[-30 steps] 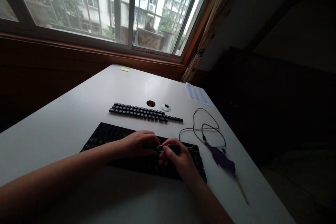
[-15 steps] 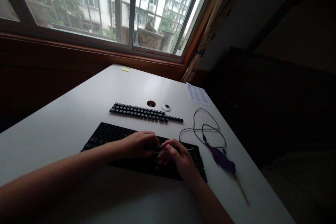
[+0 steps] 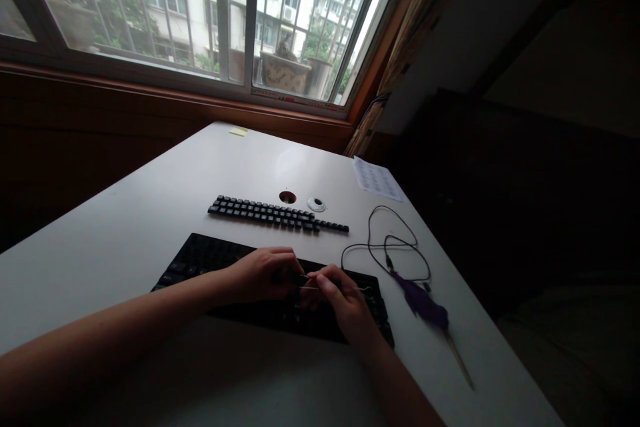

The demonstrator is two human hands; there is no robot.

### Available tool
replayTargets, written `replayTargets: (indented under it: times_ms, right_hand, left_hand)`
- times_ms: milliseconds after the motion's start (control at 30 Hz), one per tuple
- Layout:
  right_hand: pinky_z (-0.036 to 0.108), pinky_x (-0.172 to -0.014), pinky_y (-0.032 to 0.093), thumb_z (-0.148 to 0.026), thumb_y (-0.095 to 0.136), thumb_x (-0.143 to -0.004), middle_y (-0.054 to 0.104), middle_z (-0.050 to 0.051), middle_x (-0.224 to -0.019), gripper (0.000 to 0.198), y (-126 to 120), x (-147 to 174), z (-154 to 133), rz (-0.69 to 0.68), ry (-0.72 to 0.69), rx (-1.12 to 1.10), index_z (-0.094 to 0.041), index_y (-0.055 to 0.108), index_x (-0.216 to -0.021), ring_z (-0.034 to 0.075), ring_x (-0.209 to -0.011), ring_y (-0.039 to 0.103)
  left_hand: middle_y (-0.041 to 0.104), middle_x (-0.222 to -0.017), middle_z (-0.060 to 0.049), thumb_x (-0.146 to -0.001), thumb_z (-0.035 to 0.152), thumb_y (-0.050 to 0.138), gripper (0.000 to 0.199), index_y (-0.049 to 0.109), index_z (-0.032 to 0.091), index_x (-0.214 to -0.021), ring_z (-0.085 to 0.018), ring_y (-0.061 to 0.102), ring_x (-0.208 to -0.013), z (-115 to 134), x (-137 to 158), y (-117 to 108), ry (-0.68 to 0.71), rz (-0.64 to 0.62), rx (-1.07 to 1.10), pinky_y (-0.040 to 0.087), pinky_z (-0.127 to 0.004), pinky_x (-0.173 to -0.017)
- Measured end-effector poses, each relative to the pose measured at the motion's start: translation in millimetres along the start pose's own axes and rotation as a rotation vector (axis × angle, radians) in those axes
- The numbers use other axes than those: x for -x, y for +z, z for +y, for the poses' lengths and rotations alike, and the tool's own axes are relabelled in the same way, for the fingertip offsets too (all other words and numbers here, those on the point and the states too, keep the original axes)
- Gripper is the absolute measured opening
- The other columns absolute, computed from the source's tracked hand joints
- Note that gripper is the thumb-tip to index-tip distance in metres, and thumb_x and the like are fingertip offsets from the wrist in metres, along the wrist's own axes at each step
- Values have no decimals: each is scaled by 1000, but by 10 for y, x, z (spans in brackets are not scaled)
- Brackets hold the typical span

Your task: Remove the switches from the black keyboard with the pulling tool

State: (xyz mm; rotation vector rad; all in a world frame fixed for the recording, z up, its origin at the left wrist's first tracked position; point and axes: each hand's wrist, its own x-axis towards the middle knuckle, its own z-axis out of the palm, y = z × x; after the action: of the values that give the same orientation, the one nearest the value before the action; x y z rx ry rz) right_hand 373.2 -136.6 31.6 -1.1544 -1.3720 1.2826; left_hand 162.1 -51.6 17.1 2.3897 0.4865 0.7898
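Observation:
A black keyboard lies at a slant on the white desk, under both hands. My left hand is closed over its middle, fingers curled round the dark end of what looks like a wire keycap puller. Thin metal wires run from there to my right hand, whose thumb and forefinger pinch them. The wire tips stick out to the right of that hand. Whether a keycap sits between the wires is hidden by the fingers. Behind the keyboard, loose black keycaps stand in several neat rows.
On the right lie a coiled black cable and a purple thing with a thin stick. A cable hole and its white cover are behind the keycaps. Printed paper and yellow notes lie near the far edge.
Both hands stay over the keyboard with small finger movements. The left hand's fingers have tilted slightly, and the wires between the hands have shifted a little. The keycap rows have not moved.

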Motion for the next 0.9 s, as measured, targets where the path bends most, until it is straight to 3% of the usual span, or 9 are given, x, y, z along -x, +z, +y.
replayTargets:
  times_ms: [533, 900]
  right_hand:
    - [29, -60, 54, -45, 50, -95, 70, 2, -72, 28, 21, 26, 12, 61, -60, 162, -21, 62, -88, 17, -63, 67]
    - [33, -80, 40, -29, 37, -100, 50, 2, -86, 29, -104, 3, -17, 392, -360, 459, -23, 49, -75, 20, -86, 50]
  left_hand:
    - [62, -86, -2, -74, 13, 62, 23, 63, 18, -97, -12, 56, -66, -24, 2, 32, -113, 49, -88, 44, -21, -58]
    - [64, -75, -1, -80, 17, 63, 18, 66, 14, -98, -11, 56, -63, -46, -49, -74, -232, 94, 122, 44, -21, -58]
